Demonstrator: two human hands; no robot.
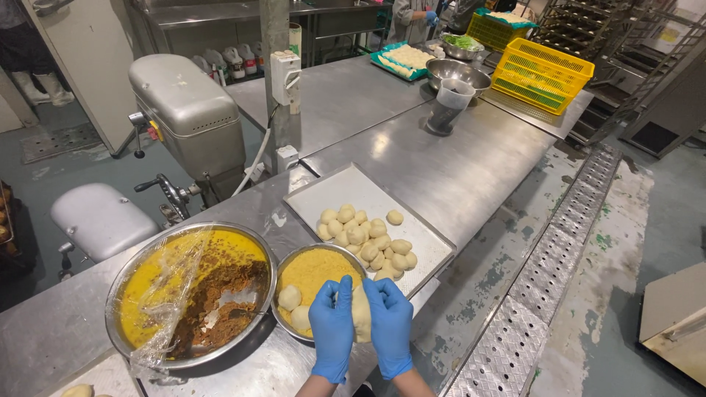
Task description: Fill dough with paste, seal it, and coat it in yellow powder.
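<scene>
Pale dough piece (361, 315) we hold upright, pinched between both gloved palms, soft oblong lump, at 6 o'clock, above crumb bowl (283, 268) rim

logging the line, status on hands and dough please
Left hand and right hand, blue gloves, both closed on one dough piece. Held over crumb bowl. Two coated pieces in it. Nothing in the way.

Both blue-gloved hands — left hand (332, 327), right hand (390, 326) — press a pale dough piece (361, 315) between them over a steel bowl of yellow crumbs (312, 273). Beside it, a tray (346, 187) of dough balls (369, 239) — on the steel tabletop (456, 176).
</scene>
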